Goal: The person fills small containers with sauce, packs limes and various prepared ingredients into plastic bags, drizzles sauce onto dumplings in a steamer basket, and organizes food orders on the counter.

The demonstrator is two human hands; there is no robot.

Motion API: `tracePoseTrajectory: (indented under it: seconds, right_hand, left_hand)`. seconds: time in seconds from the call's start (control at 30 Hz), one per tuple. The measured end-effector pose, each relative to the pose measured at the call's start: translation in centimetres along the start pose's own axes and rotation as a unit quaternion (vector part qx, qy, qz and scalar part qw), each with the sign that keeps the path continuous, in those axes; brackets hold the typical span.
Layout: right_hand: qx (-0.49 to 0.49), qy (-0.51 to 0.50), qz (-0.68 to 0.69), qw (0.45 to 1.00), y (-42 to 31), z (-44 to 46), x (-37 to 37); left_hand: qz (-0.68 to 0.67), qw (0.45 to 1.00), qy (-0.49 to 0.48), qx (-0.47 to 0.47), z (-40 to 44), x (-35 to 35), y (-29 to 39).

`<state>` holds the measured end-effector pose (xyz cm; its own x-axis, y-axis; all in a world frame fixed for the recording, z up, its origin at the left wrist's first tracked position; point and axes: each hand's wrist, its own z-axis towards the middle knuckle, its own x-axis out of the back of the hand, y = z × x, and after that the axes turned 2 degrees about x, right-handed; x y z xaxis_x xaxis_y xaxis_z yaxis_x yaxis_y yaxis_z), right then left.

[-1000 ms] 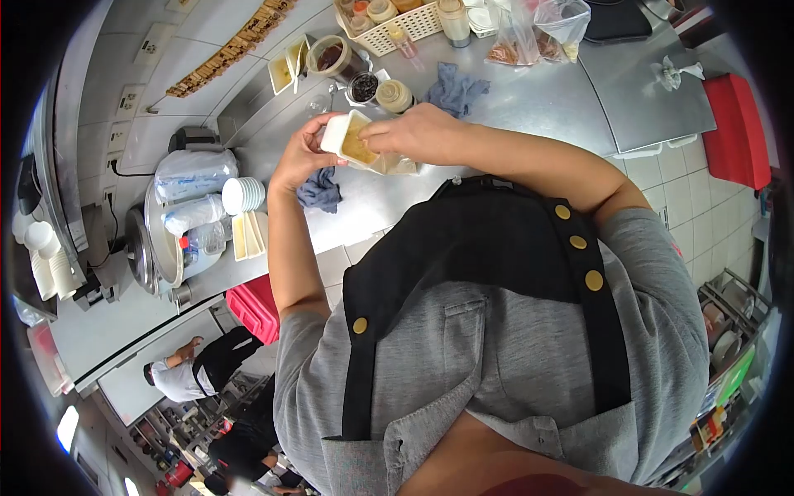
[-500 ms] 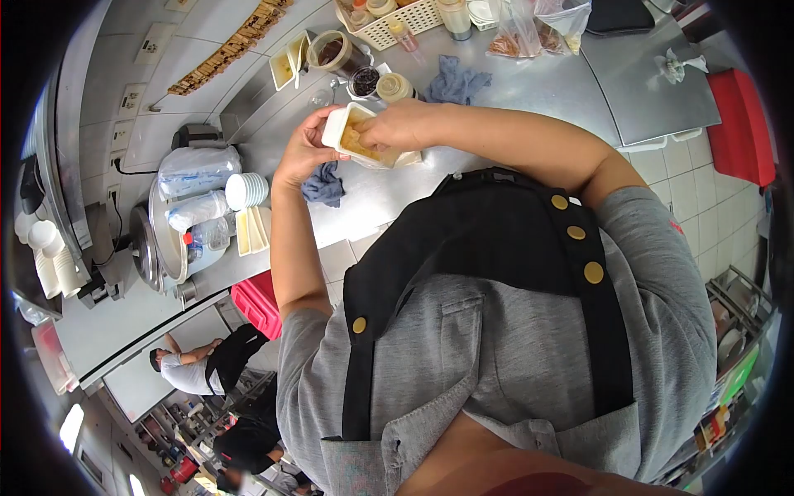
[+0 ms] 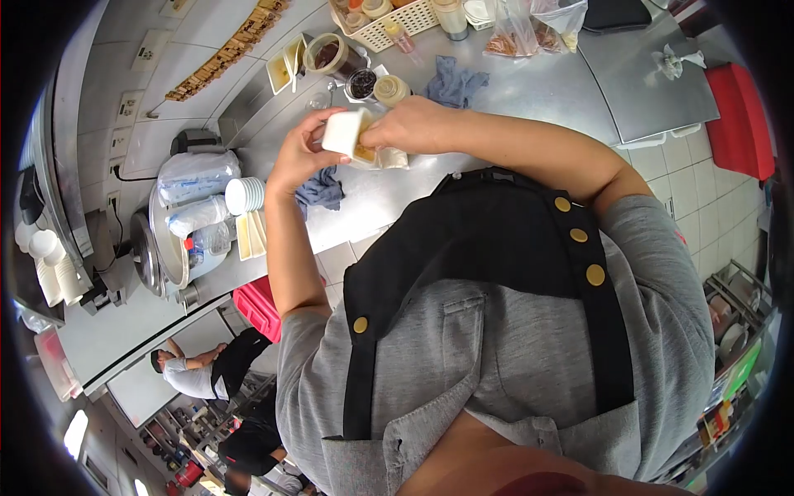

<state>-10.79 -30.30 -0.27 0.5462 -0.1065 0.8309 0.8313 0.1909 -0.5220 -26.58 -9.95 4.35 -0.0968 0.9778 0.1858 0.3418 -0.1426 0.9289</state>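
A white rectangular tub [image 3: 341, 135] is gripped from its far-left side by my left hand [image 3: 302, 153], thumb below and fingers above. The tub is tipped, its mouth facing right, with yellowish food [image 3: 364, 152] showing inside. My right hand [image 3: 418, 126] reaches into that mouth with fingers bent together; the fingertips and anything in them are hidden. Just under the tub lies a clear plastic bag or wrap [image 3: 392, 159], partly covered. A blue-grey cloth [image 3: 321, 190] rests on the counter by my left wrist.
Behind my hands stand an open jar [image 3: 389, 89], a small dark-filled container [image 3: 362, 83] and a larger tub [image 3: 335, 56]. Another blue cloth [image 3: 455, 83] lies on the steel counter [image 3: 546, 95]. Stacked bowls [image 3: 244, 196] and a big pot [image 3: 169, 236] are left. Two people work beyond.
My left hand has tilted the tub further to the right, so less of the yellowish food shows. My right hand stays in the tub, its fingers now more hidden.
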Motion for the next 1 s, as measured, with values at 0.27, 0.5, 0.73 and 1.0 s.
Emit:
tracePoseTrajectory:
  seconds: [0.27, 0.5, 0.73, 1.0]
  right_hand:
    - [0.007, 0.036, -0.005, 0.999, 0.1, 0.2, -0.3]
    - [0.053, -0.023, 0.022, 0.998, -0.6, 1.1, -1.0]
    - [0.09, -0.091, 0.063, 0.99, 0.0, 2.3, -0.2]
    - [0.098, -0.169, -0.01, 0.981, 0.5, 1.3, -0.8]
  left_hand:
    - [0.075, 0.997, 0.006, 0.022, -0.1, 2.1, -1.6]
    - [-0.005, 0.999, -0.033, 0.022, -0.4, 1.6, -1.1]
    - [-0.041, 0.998, -0.052, 0.009, 0.4, 2.3, -2.5]
    - [-0.045, 0.997, -0.046, 0.053, 0.0, 1.6, -1.8]
